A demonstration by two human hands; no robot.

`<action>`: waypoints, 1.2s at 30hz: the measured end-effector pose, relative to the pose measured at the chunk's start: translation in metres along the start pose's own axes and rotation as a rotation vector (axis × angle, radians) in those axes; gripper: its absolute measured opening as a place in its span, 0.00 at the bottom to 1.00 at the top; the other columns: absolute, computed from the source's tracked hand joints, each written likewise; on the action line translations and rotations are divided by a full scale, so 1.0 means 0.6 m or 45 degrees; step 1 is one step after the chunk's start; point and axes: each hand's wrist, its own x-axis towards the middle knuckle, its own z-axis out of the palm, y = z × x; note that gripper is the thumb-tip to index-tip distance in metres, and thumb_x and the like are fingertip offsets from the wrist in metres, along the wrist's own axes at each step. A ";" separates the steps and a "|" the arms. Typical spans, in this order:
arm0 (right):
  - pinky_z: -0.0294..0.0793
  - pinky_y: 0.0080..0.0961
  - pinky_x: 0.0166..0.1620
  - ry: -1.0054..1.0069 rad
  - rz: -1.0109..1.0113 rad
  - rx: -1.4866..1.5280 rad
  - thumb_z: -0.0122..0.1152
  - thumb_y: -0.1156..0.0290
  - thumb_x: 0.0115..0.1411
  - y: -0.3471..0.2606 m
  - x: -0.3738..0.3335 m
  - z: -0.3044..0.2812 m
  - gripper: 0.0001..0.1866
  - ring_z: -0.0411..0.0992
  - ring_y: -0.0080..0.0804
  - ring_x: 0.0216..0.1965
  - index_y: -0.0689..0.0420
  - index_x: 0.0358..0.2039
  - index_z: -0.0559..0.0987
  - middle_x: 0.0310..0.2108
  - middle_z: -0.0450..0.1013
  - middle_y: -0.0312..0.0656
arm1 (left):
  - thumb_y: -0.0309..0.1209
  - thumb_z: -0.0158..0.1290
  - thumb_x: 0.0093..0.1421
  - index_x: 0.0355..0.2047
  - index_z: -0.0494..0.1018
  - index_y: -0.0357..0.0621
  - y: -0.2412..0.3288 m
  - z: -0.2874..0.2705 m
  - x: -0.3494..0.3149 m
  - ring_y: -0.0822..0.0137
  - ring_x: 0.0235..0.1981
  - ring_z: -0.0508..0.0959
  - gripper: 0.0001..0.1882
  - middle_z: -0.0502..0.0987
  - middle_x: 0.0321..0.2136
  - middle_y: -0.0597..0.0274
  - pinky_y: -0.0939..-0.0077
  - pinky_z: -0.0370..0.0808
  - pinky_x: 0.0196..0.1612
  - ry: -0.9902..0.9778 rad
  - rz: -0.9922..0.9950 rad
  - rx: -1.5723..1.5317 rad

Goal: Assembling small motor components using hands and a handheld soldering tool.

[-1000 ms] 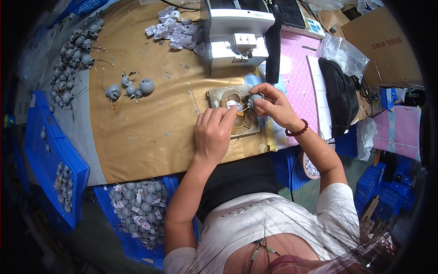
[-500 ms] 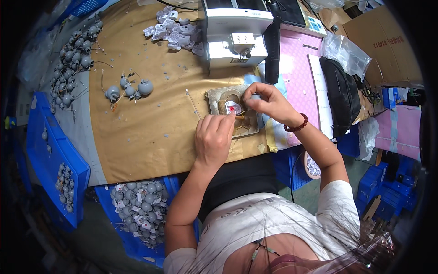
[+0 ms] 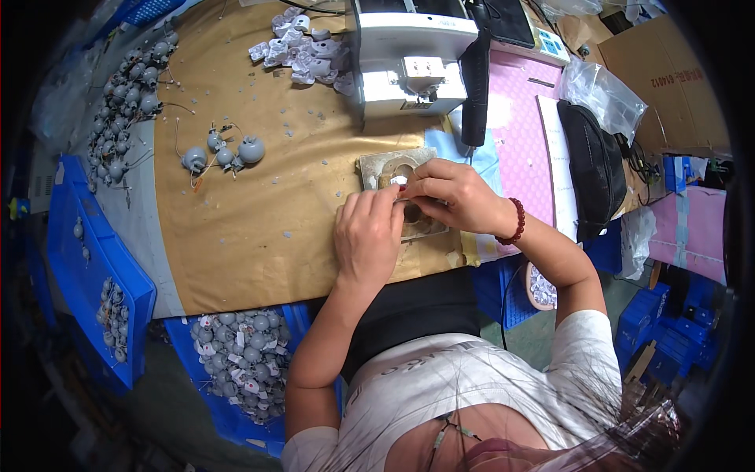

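Observation:
Both hands meet over a grey mould-like block [image 3: 371, 175] with rounded hollows. My left hand [image 3: 368, 236] is closed, thumb and forefinger pinched at the block's left side. My right hand [image 3: 456, 197] reaches in from the right with its fingertips pinched against the left ones. A small red spot shows at the meeting fingertips, but what they hold is too small and covered to make out. Part of a white plastic piece [image 3: 398, 180] shows in the block's hollow, just beyond the fingers. My right hand hides much of the block's right side.
Grey balls with wires [image 3: 251, 149] lie on the brown mat; more are heaped at far left and in a blue crate [image 3: 185, 346] below. White plastic pieces [image 3: 314, 59] are piled beside a white machine [image 3: 413, 75]. A black tool [image 3: 476, 94] stands right of the machine.
My right hand has come left and down to meet my left fingertips. The grey ball seen beneath it is now hidden. A thin white wire left of the block no longer shows there.

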 end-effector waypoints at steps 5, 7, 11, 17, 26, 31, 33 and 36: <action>0.76 0.32 0.34 0.067 -0.028 -0.145 0.71 0.80 0.47 0.005 -0.002 0.008 0.14 0.75 0.39 0.33 0.57 0.37 0.82 0.34 0.76 0.40 | 0.25 0.64 0.52 0.40 0.75 0.42 -0.007 -0.016 -0.006 0.54 0.40 0.73 0.15 0.75 0.36 0.58 0.60 0.71 0.44 -0.060 -0.061 0.120; 0.75 0.32 0.33 0.086 -0.069 -0.168 0.71 0.79 0.47 0.008 -0.003 0.014 0.14 0.75 0.38 0.31 0.57 0.37 0.83 0.33 0.75 0.40 | 0.24 0.63 0.52 0.38 0.75 0.42 -0.010 -0.015 -0.015 0.54 0.40 0.72 0.13 0.74 0.36 0.57 0.60 0.71 0.43 -0.066 -0.061 0.112; 0.75 0.31 0.32 0.085 -0.103 -0.281 0.71 0.78 0.46 0.007 -0.002 0.018 0.14 0.74 0.37 0.30 0.57 0.36 0.83 0.32 0.74 0.40 | 0.23 0.63 0.51 0.36 0.76 0.43 -0.011 -0.014 -0.021 0.54 0.39 0.72 0.11 0.73 0.35 0.58 0.61 0.71 0.43 -0.065 0.000 0.092; 0.75 0.30 0.32 0.077 -0.088 -0.366 0.70 0.77 0.47 0.004 -0.003 0.020 0.12 0.74 0.37 0.30 0.57 0.35 0.82 0.30 0.73 0.39 | 0.25 0.61 0.53 0.34 0.75 0.44 -0.010 -0.009 -0.015 0.56 0.40 0.72 0.08 0.73 0.35 0.61 0.62 0.72 0.42 -0.086 0.031 0.094; 0.76 0.30 0.34 -0.115 -0.061 -0.516 0.63 0.72 0.46 -0.011 0.003 0.011 0.11 0.72 0.36 0.34 0.57 0.33 0.81 0.32 0.72 0.40 | 0.22 0.60 0.53 0.39 0.77 0.41 0.004 -0.016 -0.003 0.53 0.43 0.73 0.12 0.74 0.39 0.58 0.61 0.72 0.46 -0.107 -0.015 0.086; 0.77 0.29 0.38 -0.244 0.065 -0.435 0.66 0.74 0.47 -0.020 -0.001 0.001 0.14 0.72 0.39 0.41 0.58 0.38 0.82 0.38 0.72 0.43 | 0.24 0.59 0.54 0.46 0.78 0.43 -0.001 -0.002 -0.016 0.56 0.51 0.73 0.17 0.76 0.45 0.60 0.62 0.72 0.48 -0.140 0.126 0.290; 0.78 0.28 0.41 -0.207 0.193 -0.147 0.68 0.75 0.49 -0.014 -0.001 -0.007 0.16 0.72 0.40 0.44 0.58 0.42 0.81 0.41 0.72 0.44 | 0.25 0.59 0.54 0.46 0.79 0.43 -0.005 -0.001 -0.017 0.56 0.51 0.73 0.17 0.76 0.45 0.61 0.62 0.72 0.48 -0.159 0.168 0.333; 0.77 0.28 0.47 -0.213 0.356 0.207 0.68 0.78 0.52 0.015 0.001 -0.027 0.20 0.72 0.40 0.47 0.58 0.47 0.80 0.44 0.72 0.43 | 0.25 0.59 0.54 0.46 0.78 0.43 -0.006 -0.003 -0.014 0.57 0.52 0.73 0.18 0.76 0.45 0.61 0.62 0.72 0.47 -0.190 0.181 0.347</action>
